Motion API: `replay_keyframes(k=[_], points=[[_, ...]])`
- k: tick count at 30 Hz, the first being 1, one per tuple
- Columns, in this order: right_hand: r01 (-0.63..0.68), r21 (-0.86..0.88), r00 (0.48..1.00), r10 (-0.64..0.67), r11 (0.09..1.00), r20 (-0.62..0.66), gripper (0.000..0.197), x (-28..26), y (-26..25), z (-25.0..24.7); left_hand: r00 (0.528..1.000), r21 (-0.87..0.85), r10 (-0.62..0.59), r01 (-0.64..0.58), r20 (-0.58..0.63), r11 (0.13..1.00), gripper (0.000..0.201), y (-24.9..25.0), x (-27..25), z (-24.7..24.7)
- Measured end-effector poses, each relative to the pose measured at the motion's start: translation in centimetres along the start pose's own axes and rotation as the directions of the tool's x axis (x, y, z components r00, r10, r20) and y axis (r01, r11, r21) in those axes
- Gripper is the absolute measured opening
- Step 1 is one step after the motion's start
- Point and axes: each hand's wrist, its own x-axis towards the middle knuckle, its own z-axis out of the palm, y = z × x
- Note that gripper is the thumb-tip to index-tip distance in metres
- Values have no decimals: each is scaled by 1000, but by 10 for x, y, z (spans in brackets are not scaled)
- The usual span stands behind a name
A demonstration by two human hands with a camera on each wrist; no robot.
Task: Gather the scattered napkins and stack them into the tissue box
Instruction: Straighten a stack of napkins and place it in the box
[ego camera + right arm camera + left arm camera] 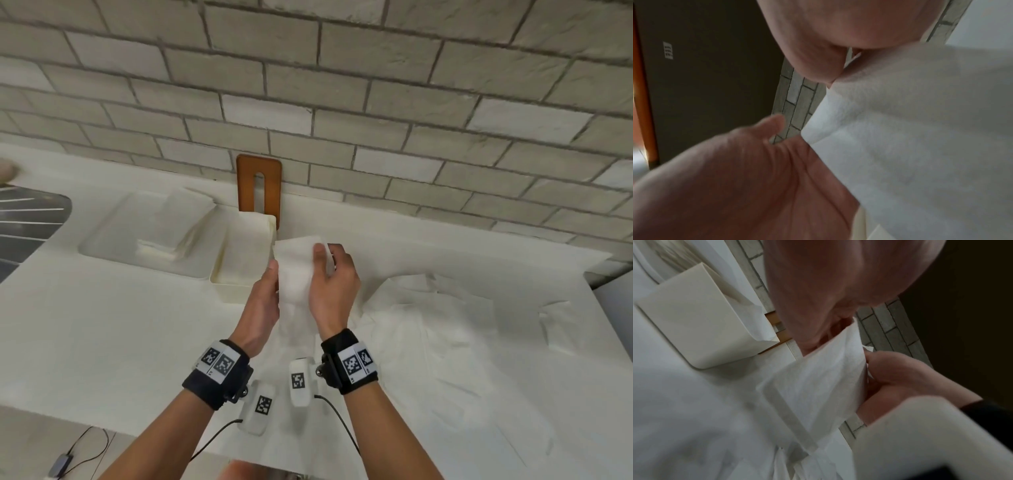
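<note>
partly done, by the look of it. at left of centre in the head view, open cream plastic tissue box (228, 284) on the pale counter (102, 325), already lined with folded white napkins (245, 246) standing in it; how many, hard to tell against so much white. behind the box, brown wooden lid with a slot (259, 181) propped against the grey brick wall (342, 85), so not yet closed.

centre frame, just right of the box: one soft white paper napkin (296, 274), folded into a long strip, held up off the counter between both hands. left hand (262, 308) pinching its left edge, fingers curled round the paper. right hand (334, 284) gripping the right edge, thumb on the front face, fingers wrapped behind. paper thin, lightly creased, lower end drooping limp toward the counter.

right half of the frame: loose pile of unfolded white napkins (445, 325) spread flat and overlapping, plainly the larger share of the work left.
</note>
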Motion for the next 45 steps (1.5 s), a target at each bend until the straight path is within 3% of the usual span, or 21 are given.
replay_keyframes(k=[4,7,9,12,15,18,20,24,26,27,30,32,33,34,36,37,38,39,42,44,45], points=[[-13,26,999,12,1000,50,34,-12,-6,10,986,246,164,-155,-17,957,32,1,8,-10],[-56,222,982,14,973,188,46,-26,-3,11,972,290,227,-202,-57,936,37,14,22,-25],[-77,266,962,1,961,273,39,-39,5,14,960,336,262,-214,-103,917,40,29,38,-39],[-81,207,962,22,975,272,17,-45,12,31,946,415,305,-236,-109,879,53,50,70,-67],[-150,179,950,92,972,297,13,-27,4,62,939,557,299,-160,-168,815,65,60,93,-96],[-223,57,903,184,973,389,18,-1,-3,97,909,722,322,-36,-264,691,61,45,98,-120],[-243,-99,849,261,965,459,22,10,-2,117,917,804,291,51,-272,592,58,27,95,-131],[6,-493,744,326,870,583,38,12,1,134,958,882,165,139,-235,450,52,-2,87,-143],[37,-505,708,334,862,622,45,8,-2,128,957,889,183,123,-223,440,47,-8,82,-142],[24,-476,717,317,879,621,46,6,-3,120,953,896,217,99,-211,433,44,-10,79,-140],[55,-310,830,129,949,542,32,5,2,80,904,907,398,-28,-155,419,35,-14,59,-124],[182,-313,843,16,932,537,23,8,17,43,865,894,495,-153,-85,421,29,-23,39,-105],[229,-334,807,14,914,590,23,10,29,23,860,882,509,-206,-44,424,26,-30,29,-95],[267,-370,739,58,890,672,28,12,43,4,870,870,494,-240,-5,432,25,-40,21,-86],[376,-488,544,239,788,804,51,13,75,-33,911,842,409,-260,51,473,22,-65,9,-73],[449,-539,475,320,713,820,63,12,90,-47,932,830,355,-251,69,498,21,-78,4,-68],[506,-561,442,361,655,821,69,11,103,-59,948,821,305,-240,84,518,20,-89,-1,-63],[546,-567,436,369,617,821,68,10,115,-67,960,817,260,-228,99,530,20,-99,-5,-58],[599,-550,484,285,582,828,37,11,129,-78,979,795,139,-202,149,572,17,-120,-14,-44],[544,-523,551,190,656,812,29,16,127,-82,982,765,103,-190,161,615,13,-125,-16,-35],[490,-488,596,131,722,792,29,19,124,-85,984,744,88,-177,158,645,21,-123,-16,-29]])
